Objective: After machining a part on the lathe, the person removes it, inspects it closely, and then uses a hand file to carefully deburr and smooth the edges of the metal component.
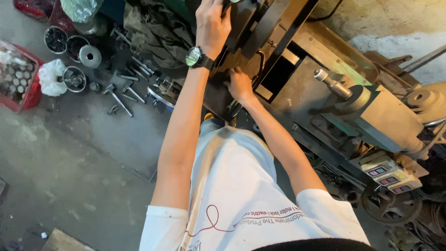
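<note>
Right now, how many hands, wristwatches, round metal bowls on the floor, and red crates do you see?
Hands: 2 (left hand, right hand)
Wristwatches: 1 (wristwatch)
Round metal bowls: 3 (first bowl, second bowl, third bowl)
Red crates: 1 (red crate)
Total: 7

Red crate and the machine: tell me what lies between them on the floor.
Head view: between the red crate and the machine lie a white bag, round metal tins and loose bolts.
</note>
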